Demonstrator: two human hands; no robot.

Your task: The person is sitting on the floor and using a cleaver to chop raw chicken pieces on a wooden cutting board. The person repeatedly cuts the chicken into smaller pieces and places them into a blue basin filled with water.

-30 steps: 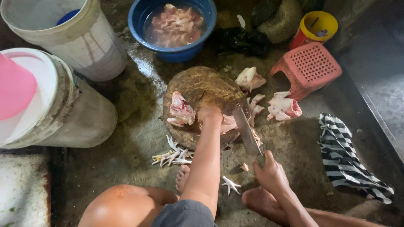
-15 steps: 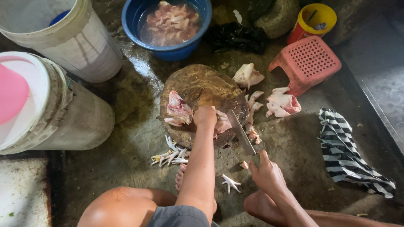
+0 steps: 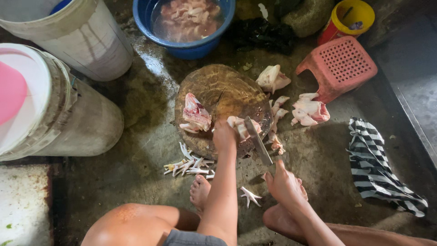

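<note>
My left hand presses a raw chicken piece onto the near edge of a round wooden chopping block. My right hand grips the handle of a cleaver, whose blade rests down against that piece. Another chicken piece lies on the block's left side. Loose chicken feet lie on the wet floor in front of the block.
A blue basin of chicken pieces in water stands behind the block. Cut chicken parts lie to the right near a pink plastic stool. White buckets stand at left, a striped cloth at right.
My right hand has brought the cleaver down and leftward onto the chicken piece under my left hand. The view has shifted slightly.
</note>
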